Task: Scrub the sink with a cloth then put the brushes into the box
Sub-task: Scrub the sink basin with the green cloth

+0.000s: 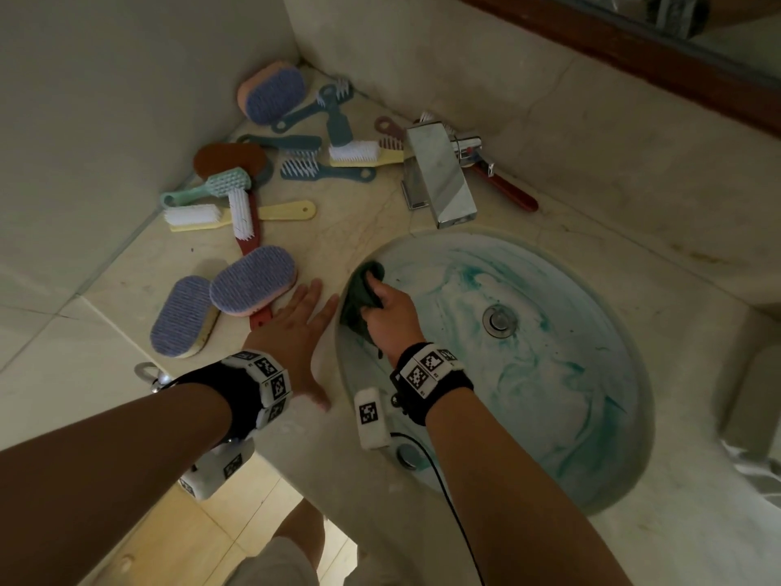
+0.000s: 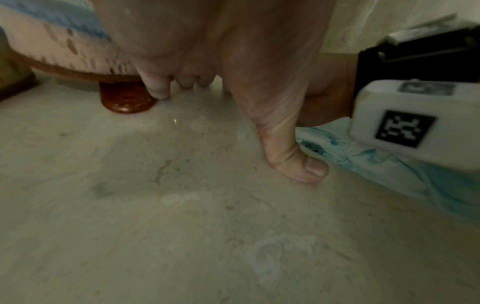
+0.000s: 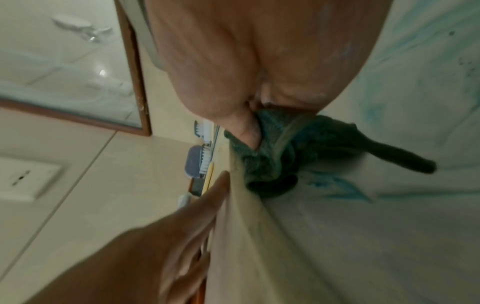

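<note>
The round sink (image 1: 591,471) is smeared with blue-green cleaner around its drain (image 1: 500,320). My right hand (image 1: 386,308) grips a dark green cloth (image 1: 357,296) and holds it against the sink's left inner wall; in the right wrist view the cloth (image 3: 272,156) is bunched under my fingers. My left hand (image 1: 302,327) lies flat with straight fingers on the countertop (image 1: 126,374) just left of the rim, and the left wrist view shows its thumb (image 2: 293,156) pressing the stone. Several brushes (image 1: 253,285) lie scattered on the counter beyond it. No box is in view.
A chrome faucet (image 1: 439,175) stands behind the sink, with a red-handled brush (image 1: 507,190) beside it. Walls close off the counter's left and back sides. A wood-framed mirror (image 1: 634,48) hangs at the back right. The counter's front edge runs under my forearms.
</note>
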